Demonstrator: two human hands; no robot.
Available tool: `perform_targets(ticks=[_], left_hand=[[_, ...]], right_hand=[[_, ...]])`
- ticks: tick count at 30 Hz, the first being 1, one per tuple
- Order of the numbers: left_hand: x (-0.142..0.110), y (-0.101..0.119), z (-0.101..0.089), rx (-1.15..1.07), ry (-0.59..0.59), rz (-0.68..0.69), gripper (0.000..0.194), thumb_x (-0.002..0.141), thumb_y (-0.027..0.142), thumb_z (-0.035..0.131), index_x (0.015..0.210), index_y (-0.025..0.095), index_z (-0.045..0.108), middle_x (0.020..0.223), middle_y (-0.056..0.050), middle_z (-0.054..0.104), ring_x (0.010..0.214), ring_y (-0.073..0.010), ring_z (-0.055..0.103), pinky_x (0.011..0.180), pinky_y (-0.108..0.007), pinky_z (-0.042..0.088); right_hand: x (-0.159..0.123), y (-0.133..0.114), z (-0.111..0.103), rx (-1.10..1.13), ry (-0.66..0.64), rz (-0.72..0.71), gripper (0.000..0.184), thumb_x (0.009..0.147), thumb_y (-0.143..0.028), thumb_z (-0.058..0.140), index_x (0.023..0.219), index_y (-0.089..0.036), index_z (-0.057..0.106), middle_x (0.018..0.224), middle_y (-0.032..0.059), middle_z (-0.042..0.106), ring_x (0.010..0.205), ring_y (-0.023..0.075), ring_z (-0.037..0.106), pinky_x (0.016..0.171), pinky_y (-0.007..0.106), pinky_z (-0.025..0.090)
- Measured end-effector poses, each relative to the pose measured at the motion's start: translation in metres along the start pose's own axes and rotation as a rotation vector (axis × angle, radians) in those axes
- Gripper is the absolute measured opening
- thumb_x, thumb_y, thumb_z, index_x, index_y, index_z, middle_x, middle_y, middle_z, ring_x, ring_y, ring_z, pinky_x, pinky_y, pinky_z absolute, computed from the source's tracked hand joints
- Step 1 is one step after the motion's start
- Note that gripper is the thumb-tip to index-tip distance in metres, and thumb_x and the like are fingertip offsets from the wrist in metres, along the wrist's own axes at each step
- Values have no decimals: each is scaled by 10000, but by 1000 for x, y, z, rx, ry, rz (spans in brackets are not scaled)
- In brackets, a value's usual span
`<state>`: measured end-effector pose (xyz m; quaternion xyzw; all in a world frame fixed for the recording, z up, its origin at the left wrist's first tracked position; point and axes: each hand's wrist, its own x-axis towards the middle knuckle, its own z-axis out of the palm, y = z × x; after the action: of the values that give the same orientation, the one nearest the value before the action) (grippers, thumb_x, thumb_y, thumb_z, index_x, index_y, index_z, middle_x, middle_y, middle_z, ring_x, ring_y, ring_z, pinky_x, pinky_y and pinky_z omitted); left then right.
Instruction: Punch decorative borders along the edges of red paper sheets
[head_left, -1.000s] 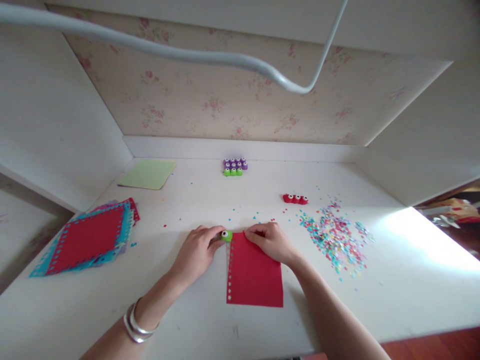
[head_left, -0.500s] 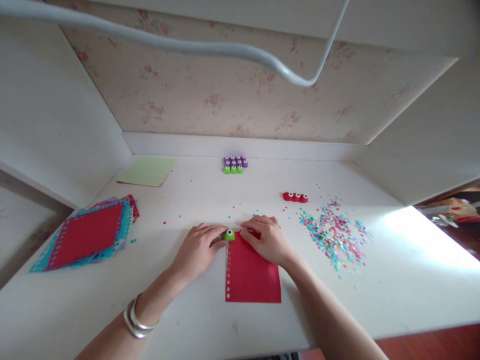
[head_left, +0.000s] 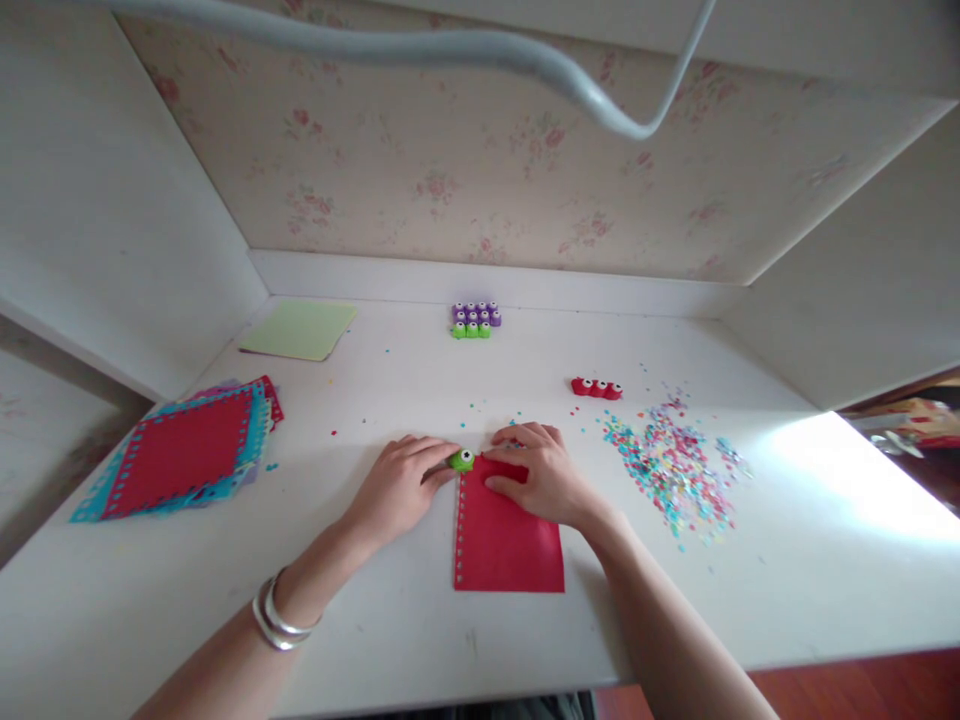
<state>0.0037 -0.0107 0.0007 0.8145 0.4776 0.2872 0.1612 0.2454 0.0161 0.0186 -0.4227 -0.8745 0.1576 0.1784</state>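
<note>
A red sheet of paper [head_left: 510, 545] lies on the white table in front of me, with a row of small punched holes down its left edge. At its upper left corner sits a small green craft punch [head_left: 462, 461] with a white and black top. My left hand [head_left: 401, 488] grips this punch from the left between thumb and fingers. Across the sheet's upper right part rests my right hand [head_left: 544, 478], its thumb on the paper and its fingers reaching to the top edge. Those fingers partly hide the sheet's upper edge.
Punched red and blue sheets [head_left: 184, 445] are stacked at the left, with pale green sheets [head_left: 300, 330] behind. Purple and green punches [head_left: 475, 318] stand near the back wall; red punches [head_left: 597, 388] sit nearer. Colourful paper bits [head_left: 675, 460] are heaped at the right. A white cable [head_left: 450, 45] crosses overhead.
The whole view has shifted slightly. My left hand keeps its hold on the green punch at the corner, and the punch looks slightly turned. My right thumb has moved a little over the red sheet.
</note>
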Motion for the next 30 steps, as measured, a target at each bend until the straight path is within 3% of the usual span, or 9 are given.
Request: perform_targets(ticks=[30], left_hand=[[0,0,-2,-60,-5,-20,290,892,211,647,1177,259,666,1139,-46,717,1031,-230,643,947,-416,492]], right_hand=[[0,-2,-1,21,-13,-2,260,836,-360,712,1096,-358,727,1197,27,659,1097,254,539,1006,462,302]])
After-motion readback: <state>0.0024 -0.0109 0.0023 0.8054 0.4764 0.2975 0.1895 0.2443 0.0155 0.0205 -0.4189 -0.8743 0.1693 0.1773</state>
